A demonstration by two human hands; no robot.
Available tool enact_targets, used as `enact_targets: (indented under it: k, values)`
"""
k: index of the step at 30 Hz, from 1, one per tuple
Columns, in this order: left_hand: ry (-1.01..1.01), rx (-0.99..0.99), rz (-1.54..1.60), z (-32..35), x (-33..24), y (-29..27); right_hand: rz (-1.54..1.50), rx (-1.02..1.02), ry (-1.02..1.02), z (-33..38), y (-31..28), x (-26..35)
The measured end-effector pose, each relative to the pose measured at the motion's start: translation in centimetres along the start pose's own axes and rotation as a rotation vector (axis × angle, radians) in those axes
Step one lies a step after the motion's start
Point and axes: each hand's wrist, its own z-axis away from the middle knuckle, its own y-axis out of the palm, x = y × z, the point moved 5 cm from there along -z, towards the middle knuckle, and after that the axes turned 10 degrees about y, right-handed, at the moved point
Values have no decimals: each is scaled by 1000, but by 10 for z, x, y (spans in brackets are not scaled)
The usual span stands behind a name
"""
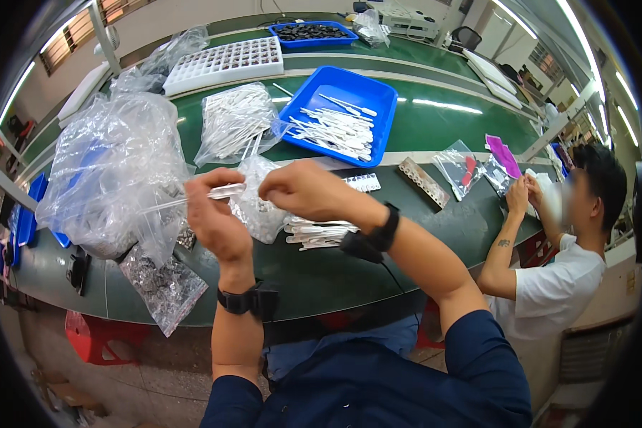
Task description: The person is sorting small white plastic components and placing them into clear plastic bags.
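Left hand clamped on translucent stick; right hand pinched together, contents unclear.

The piece at the left hand is translucent, the tray beyond the right hand is solid blue, its sticks white — the work surface beneath both hands is dark green.

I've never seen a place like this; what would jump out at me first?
Probably the bright blue tray of slender white pieces, beyond the hands on the green surface. Next might come the bulky clear plastic bag at the left, then the left hand near the middle, holding a slender clear piece.
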Motion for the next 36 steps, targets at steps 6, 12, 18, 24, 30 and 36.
enact_targets:
  k: [6,12,18,24,30,36]
  values:
    - [-142,32,737,-3,16,12,698,105,4,-20,51,-25]
    - [-241,316,825,4,6,26,457,15,-123,-9,51,-20]
    - [-320,318,814,11,-1,40,215,-196,-275,2,42,-10]
    - [-410,291,949,18,0,49,-279,-120,287,34,-16,-35]
    - [-531,482,813,50,-4,72,-1048,-184,550,84,-46,-72]
    - [-566,665,627,65,9,91,-1181,-128,496,104,-55,-97]
